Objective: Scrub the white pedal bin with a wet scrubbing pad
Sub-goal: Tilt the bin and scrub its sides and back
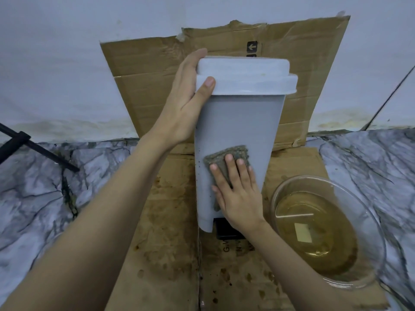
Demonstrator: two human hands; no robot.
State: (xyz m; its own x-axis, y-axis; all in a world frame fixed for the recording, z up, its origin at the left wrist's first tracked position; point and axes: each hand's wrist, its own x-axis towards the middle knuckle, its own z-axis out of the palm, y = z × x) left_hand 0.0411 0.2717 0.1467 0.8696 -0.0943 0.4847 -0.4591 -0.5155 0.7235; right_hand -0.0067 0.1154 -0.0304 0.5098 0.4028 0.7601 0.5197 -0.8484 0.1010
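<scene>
The white pedal bin stands upright on cardboard in the middle of the view, its lid closed. Its black pedal shows at the bottom front, partly behind my right wrist. My left hand grips the bin's upper left side, thumb on the lid's rim and fingers behind. My right hand lies flat on the lower front wall and presses a grey-brown scrubbing pad against it. The pad's upper part sticks out above my fingertips.
A glass bowl of brownish water stands on the right, close to the bin's base. Stained cardboard covers the marble floor, and another sheet leans on the white wall behind. A black rod lies at the left.
</scene>
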